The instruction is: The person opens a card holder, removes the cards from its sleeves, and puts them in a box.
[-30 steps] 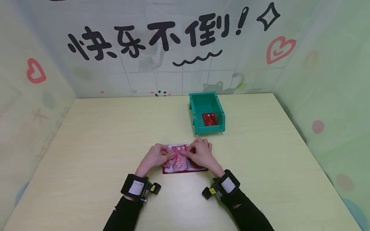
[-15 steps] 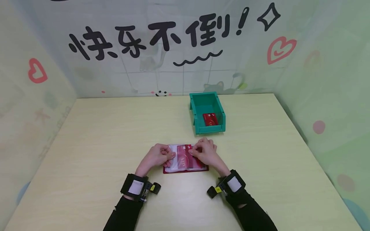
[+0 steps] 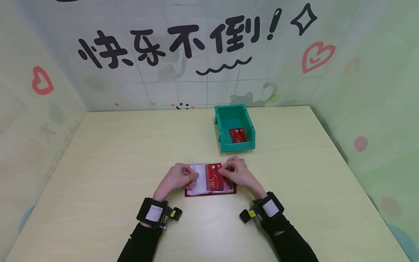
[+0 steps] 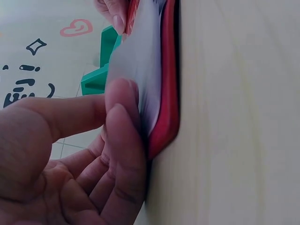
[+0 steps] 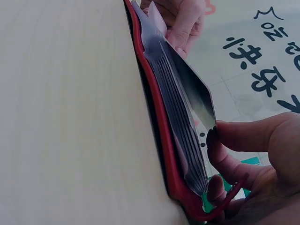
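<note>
A red card holder (image 3: 196,195) with clear plastic sleeve pages lies open on the table. My left hand (image 3: 179,176) pinches the edge of its left sleeve page (image 4: 136,70) between thumb and finger. My right hand (image 3: 238,171) pinches the right edge of a red VIP card (image 3: 216,178), which lies over the right half of the holder. In the right wrist view the card (image 5: 199,89) stands tilted above the stacked sleeves (image 5: 180,122). Whether the card's left end is still inside the sleeve, I cannot tell. A red strap (image 5: 232,194) curls by the right fingers.
Behind the holder stands a green open-front bin (image 3: 237,146) with a red card (image 3: 238,135) lying in it. The pale wooden table (image 3: 131,145) reaches a printed backdrop (image 3: 108,83) at the back and both sides.
The right hand has moved right, drawing the VIP card from the left part of the holder to the right half. The card now looks brighter red, without plastic over most of it. The left hand stays put.
</note>
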`<state>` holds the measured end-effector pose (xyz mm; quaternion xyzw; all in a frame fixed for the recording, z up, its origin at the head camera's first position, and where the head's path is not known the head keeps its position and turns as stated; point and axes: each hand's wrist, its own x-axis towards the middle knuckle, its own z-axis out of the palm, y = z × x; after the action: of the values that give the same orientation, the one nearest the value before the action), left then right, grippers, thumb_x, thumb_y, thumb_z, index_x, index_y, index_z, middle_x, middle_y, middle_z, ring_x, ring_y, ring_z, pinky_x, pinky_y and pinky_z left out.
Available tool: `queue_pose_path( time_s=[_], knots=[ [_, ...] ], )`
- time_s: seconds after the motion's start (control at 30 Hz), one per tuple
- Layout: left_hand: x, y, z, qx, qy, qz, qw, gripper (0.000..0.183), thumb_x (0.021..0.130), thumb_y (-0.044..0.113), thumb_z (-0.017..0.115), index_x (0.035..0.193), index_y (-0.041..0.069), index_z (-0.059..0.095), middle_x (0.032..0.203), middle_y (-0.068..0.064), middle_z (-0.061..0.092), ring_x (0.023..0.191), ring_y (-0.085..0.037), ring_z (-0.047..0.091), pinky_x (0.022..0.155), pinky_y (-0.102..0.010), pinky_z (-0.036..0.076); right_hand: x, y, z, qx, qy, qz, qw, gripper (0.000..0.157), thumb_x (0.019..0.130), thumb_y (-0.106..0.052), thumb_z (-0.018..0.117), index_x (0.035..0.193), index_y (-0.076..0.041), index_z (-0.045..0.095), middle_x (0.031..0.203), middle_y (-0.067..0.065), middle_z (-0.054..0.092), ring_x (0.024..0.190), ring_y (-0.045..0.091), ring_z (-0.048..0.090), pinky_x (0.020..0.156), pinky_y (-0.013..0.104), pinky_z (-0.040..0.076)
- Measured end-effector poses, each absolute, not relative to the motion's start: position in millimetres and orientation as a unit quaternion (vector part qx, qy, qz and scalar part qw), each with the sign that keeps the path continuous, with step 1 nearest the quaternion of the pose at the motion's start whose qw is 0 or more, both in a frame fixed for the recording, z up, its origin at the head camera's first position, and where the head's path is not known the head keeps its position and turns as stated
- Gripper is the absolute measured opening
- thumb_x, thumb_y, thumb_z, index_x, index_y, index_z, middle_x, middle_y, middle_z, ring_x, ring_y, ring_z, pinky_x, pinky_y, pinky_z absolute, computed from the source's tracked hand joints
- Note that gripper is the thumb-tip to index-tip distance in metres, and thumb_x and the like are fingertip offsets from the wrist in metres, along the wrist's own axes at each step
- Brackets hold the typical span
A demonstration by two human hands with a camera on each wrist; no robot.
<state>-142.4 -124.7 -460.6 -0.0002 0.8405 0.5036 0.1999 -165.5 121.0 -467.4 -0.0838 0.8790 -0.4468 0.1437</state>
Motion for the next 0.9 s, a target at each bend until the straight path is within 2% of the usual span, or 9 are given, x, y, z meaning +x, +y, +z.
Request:
queue_pose_path(
  time_s=[0.13,0.3,0.37,0.5,0.77,0.9],
  knots=[
    [-142.7,-123.9,-460.9,-0.001,0.84,0.504,0.2,0.017,0.094,0.015,0.069,0.084,0.002,0.066,0.064,-0.004,0.067,0.054,-0.012,0.064,0.057,-0.026,0.057,-166.0,126.7,-464.5,-0.077,0.874,-0.456,0.151,0.018,0.096,-0.021,0.067,0.097,-0.004,0.072,0.117,0.014,0.059,0.117,0.029,0.043,0.09,0.04,0.047],
    [-142.8,-124.4,-462.1,0.005,0.841,0.503,0.199,0.017,0.094,0.014,0.068,0.083,0.002,0.065,0.064,-0.003,0.067,0.054,-0.011,0.064,0.057,-0.026,0.057,-168.5,134.7,-460.5,-0.086,0.858,-0.481,0.16,0.022,0.1,-0.019,0.061,0.107,0.001,0.066,0.107,0.018,0.066,0.093,0.022,0.056,0.072,0.026,0.048],
    [-142.8,-125.0,-462.2,0.008,0.841,0.503,0.199,0.016,0.094,0.014,0.068,0.082,0.002,0.065,0.063,-0.002,0.066,0.054,-0.011,0.064,0.057,-0.026,0.057,-170.0,137.1,-457.5,-0.089,0.85,-0.492,0.165,0.023,0.101,-0.018,0.059,0.11,0.003,0.064,0.104,0.021,0.068,0.084,0.021,0.057,0.066,0.025,0.047],
    [-142.4,-125.7,-462.3,0.014,0.841,0.505,0.196,0.016,0.093,0.013,0.067,0.081,0.002,0.064,0.061,-0.001,0.066,0.053,-0.01,0.064,0.056,-0.026,0.057,-173.1,139.7,-450.0,-0.079,0.845,-0.503,0.163,0.025,0.101,-0.017,0.058,0.115,0.004,0.059,0.105,0.023,0.07,0.081,0.019,0.058,0.066,0.024,0.047],
    [-142.7,-125.8,-463.0,0.01,0.839,0.506,0.197,0.017,0.093,0.013,0.067,0.081,0.002,0.064,0.062,-0.002,0.066,0.053,-0.011,0.064,0.056,-0.026,0.057,-184.7,149.5,-431.8,-0.095,0.853,-0.502,0.104,0.032,0.101,-0.013,0.058,0.129,0.002,0.053,0.09,0.021,0.066,0.069,0.017,0.049,0.056,0.022,0.039],
    [-142.7,-125.9,-462.6,0.012,0.839,0.507,0.196,0.017,0.093,0.013,0.067,0.08,0.002,0.064,0.062,-0.002,0.066,0.054,-0.011,0.064,0.056,-0.026,0.057,-193.7,153.6,-419.9,-0.106,0.872,-0.475,0.052,0.035,0.101,-0.009,0.058,0.133,0.004,0.051,0.093,0.021,0.067,0.075,0.019,0.055,0.062,0.023,0.046]
  ],
)
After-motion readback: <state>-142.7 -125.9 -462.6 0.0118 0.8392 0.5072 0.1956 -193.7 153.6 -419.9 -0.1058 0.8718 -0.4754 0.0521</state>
